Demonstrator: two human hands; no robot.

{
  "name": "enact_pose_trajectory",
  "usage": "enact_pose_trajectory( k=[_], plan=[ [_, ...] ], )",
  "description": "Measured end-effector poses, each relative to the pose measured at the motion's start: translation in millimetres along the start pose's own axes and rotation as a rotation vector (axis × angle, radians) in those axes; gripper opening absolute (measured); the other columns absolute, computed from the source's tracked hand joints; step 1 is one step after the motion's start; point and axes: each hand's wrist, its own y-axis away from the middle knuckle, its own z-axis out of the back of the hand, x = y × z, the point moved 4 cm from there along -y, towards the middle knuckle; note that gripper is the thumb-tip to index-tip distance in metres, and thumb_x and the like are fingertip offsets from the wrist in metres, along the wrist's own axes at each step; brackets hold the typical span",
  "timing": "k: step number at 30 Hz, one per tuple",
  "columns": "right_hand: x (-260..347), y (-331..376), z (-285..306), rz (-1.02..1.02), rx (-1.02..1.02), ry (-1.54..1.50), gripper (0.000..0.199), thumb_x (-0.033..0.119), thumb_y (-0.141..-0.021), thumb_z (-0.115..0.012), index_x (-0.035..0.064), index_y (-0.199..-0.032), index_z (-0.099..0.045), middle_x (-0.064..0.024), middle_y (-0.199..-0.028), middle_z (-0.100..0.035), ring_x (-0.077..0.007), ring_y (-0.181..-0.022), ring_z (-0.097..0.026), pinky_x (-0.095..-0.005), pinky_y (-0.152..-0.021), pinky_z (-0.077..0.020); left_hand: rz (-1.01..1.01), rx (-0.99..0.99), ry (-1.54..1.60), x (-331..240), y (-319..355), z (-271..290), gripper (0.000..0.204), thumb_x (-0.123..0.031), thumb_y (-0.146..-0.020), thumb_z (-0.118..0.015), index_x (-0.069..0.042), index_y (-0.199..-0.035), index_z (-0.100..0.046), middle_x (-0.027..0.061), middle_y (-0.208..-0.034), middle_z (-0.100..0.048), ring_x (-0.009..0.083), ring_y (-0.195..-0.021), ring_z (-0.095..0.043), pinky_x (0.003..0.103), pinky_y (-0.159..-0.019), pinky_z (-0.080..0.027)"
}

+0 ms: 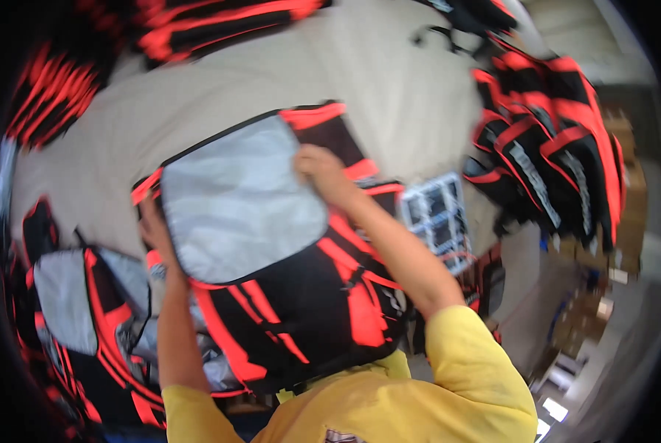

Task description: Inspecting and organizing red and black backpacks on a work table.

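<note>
A black and bright red-orange backpack [301, 317] lies on the pale cloth-covered table in front of me, its lower end against my body. Its wide flap is folded open, showing a smooth grey lining [234, 199]. My right hand [320, 171] is closed in a fist at the right edge of that lining; what the fingertips pinch is partly hidden. At the left edge of the bag, my left hand [155, 227] wraps its fingers over the dark border near a red-orange corner. Both hands look slightly blurred.
Another opened backpack with grey lining [66, 295] lies at left. More black and red-orange bags stand at right [552, 148]; stacks of them [227, 29] fill the far left. A clear compartment box [439, 218] sits right of my bag. Cardboard boxes [581, 321] are beyond the table.
</note>
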Motion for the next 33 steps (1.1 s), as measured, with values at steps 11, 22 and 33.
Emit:
enact_pose_trajectory(
  k=[11,22,33],
  plan=[
    [65,128,106,-0.022,-0.522,0.645,0.025,0.0,-0.084,-0.066,0.0026,-0.108,-0.071,-0.0182,-0.116,-0.073,-0.039,-0.11,-0.069,-0.0469,-0.097,-0.056,-0.379,0.349,-0.002,-249,74,94,0.028,-0.012,-0.104,-0.057,-0.001,-0.126,-0.071,0.0171,-0.129,-0.07,0.0355,-0.122,-0.064,0.044,-0.107,-0.049],
    [-43,403,269,-0.888,-0.863,0.482,0.032,0.03,-0.107,-0.067,-0.0023,-0.107,-0.063,-0.012,-0.088,-0.07,-0.0189,-0.076,-0.071,-0.0351,-0.061,-0.0552,-0.571,0.12,0.043,-330,179,35,0.018,-0.01,-0.087,-0.079,-0.005,-0.103,-0.072,0.0073,-0.099,-0.065,0.0305,-0.092,-0.061,0.045,-0.081,-0.048],
    [169,108,64,-0.253,-0.026,0.258,0.017,0.009,-0.104,-0.069,-0.0009,-0.115,-0.062,-0.0094,-0.095,-0.073,-0.0166,-0.081,-0.069,-0.0326,-0.071,-0.0547,1.351,0.611,1.455,-317,223,-30,0.042,-0.045,-0.103,-0.07,-0.005,-0.115,-0.066,0.0027,-0.092,-0.075,0.0143,-0.071,-0.071,0.028,-0.058,-0.051]
  ],
)
